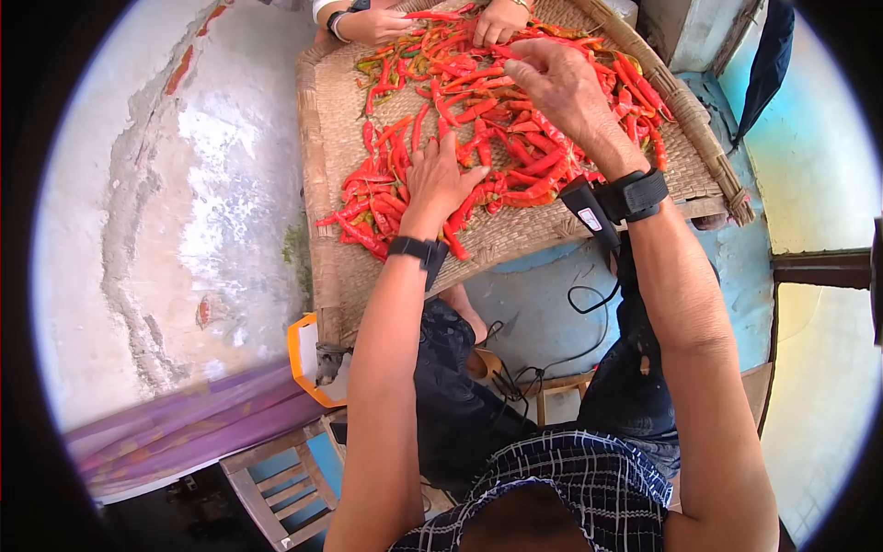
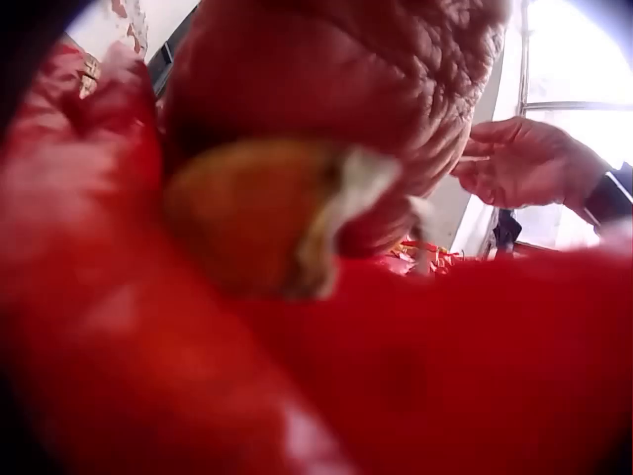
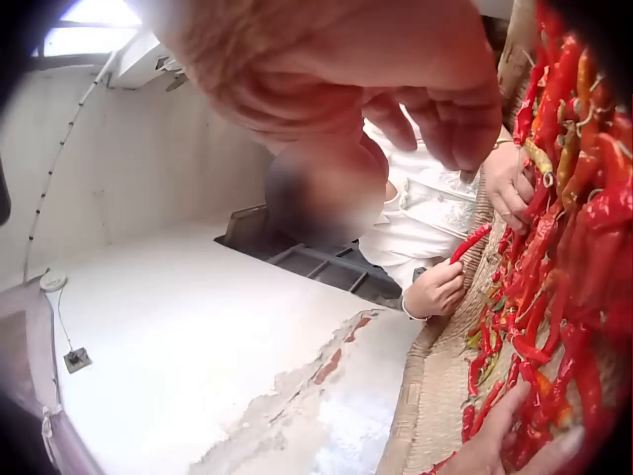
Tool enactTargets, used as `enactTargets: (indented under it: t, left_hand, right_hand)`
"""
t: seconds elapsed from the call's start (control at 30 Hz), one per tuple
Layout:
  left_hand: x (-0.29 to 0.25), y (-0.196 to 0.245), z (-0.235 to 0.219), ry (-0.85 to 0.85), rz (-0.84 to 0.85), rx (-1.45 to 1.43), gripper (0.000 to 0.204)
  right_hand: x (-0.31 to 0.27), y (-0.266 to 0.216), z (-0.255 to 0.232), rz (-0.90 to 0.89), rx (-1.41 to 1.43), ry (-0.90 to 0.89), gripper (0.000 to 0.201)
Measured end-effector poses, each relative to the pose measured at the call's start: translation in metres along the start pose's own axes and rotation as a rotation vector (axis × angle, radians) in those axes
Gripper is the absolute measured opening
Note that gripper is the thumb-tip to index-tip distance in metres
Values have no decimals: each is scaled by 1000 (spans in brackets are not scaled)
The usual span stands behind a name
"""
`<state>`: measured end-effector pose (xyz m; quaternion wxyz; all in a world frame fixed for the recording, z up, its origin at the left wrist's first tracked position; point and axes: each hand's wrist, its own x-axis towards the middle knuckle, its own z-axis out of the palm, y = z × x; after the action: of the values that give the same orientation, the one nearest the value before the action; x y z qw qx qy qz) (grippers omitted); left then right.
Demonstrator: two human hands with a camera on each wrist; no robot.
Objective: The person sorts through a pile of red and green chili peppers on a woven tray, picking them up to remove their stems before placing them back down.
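Red chili peppers (image 1: 474,115), with a few greenish or yellowish ones, lie heaped on a woven tray (image 1: 333,285). My left hand (image 1: 434,184) rests on the near left part of the heap, fingers spread among the peppers. Close under its palm, the left wrist view has a blurred red pepper (image 2: 119,327) and a brownish stem end (image 2: 252,213). Above the right part of the heap hangs my right hand (image 1: 566,87), fingers loosely bent, with nothing visible in it. Across the tray, another person's hand (image 3: 435,290) pinches a single red chili (image 3: 470,242).
The other person's second hand (image 1: 501,20) touches peppers at the far side. A raised rim (image 1: 676,92) edges the tray. The peeling wall (image 1: 212,166) stands to the left. Below are a wooden chair (image 1: 285,488), an orange-edged box (image 1: 299,354) and a dark cable (image 1: 589,308).
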<state>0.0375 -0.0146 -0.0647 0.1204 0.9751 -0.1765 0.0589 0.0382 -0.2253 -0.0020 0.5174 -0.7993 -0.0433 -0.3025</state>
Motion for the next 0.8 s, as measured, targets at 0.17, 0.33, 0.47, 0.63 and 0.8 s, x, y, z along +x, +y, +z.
enactTargets:
  t: [0.17, 0.33, 0.47, 0.63, 0.8]
  left_hand:
    - [16, 25, 2, -105, -124, 213, 59]
    - [24, 14, 10, -196, -130, 164, 42]
    - [14, 0, 10, -50, -84, 8, 31]
    - [7, -10, -10, 132, -109, -141, 22]
    - [-6, -28, -40, 288, -263, -278, 13]
  right_hand:
    - [3, -16, -27, 49, 89, -88, 22]
    - [3, -3, -46, -35, 22, -72, 22]
    - [-5, 3, -59, -9, 26, -142, 22]
    - [-11, 12, -67, -7, 47, -183, 20]
    - [-18, 14, -66, -26, 35, -238, 20]
